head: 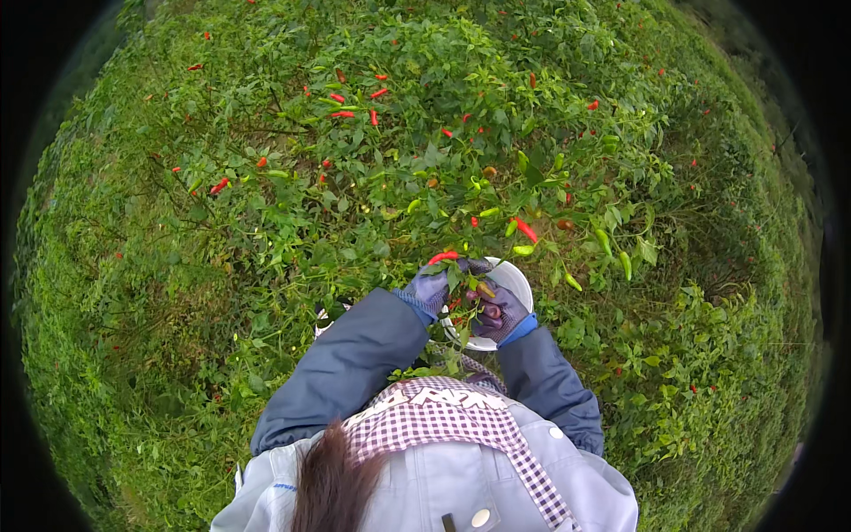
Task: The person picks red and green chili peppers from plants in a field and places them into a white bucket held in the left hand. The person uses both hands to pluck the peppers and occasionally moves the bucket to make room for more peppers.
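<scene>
A white bucket (520, 280) stands or hangs close in front of my body, with some red chili peppers inside. Over its left rim reaches my left hand (435, 286), in a purple-grey glove; its fingers are at a leafy chili stem, and whether they grip it is hard to tell. A red chili pepper (443, 257) lies just above that hand. My right hand (500, 311), gloved alike, is curled over the bucket beside a brownish chili pepper (486, 290); leaves partly hide its fingers, so its hold is unclear.
Dense chili plants (286, 219) surround me on all sides. Beyond the bucket hang a red chili pepper (526, 229) and green chili peppers (603, 241). More red chili peppers (342, 114) show farther off. A checked apron (425, 425) covers my front.
</scene>
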Demonstrator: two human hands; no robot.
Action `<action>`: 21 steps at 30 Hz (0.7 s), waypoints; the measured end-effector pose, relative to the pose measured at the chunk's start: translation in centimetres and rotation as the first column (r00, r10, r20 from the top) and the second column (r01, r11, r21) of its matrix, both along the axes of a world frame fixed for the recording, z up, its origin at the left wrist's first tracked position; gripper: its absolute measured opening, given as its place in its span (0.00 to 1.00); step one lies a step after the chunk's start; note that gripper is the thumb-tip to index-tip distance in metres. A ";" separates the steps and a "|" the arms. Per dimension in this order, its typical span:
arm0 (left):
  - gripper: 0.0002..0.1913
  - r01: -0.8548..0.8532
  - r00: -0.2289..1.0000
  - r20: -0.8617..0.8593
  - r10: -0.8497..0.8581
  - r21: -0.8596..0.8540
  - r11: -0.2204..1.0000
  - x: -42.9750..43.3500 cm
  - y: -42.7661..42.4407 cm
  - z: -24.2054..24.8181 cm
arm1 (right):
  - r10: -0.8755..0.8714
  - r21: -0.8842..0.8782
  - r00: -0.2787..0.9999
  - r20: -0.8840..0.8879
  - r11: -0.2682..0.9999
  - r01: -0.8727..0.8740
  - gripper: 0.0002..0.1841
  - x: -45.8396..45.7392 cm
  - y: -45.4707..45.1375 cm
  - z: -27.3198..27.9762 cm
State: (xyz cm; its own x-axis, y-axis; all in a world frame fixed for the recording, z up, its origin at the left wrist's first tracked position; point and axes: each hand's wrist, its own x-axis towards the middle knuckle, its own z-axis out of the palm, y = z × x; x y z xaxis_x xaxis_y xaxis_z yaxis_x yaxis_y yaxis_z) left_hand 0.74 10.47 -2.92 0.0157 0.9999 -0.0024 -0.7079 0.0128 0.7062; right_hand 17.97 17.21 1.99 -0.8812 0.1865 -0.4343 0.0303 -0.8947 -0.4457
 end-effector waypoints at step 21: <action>0.15 -0.092 0.586 -0.781 0.216 0.201 0.975 -1.0 -0.2 2.7 | -0.396 0.876 0.913 0.101 -0.400 -0.271 0.22 -1.1 -0.6 7.7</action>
State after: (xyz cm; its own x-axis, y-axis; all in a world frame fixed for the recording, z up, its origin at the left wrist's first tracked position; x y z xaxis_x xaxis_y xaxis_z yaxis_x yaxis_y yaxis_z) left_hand -0.29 10.30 -0.26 -0.0849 0.9787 0.1870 0.1523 -0.1727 0.9731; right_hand 16.92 16.58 9.69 -0.7218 0.6332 0.2794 0.4062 0.7145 -0.5697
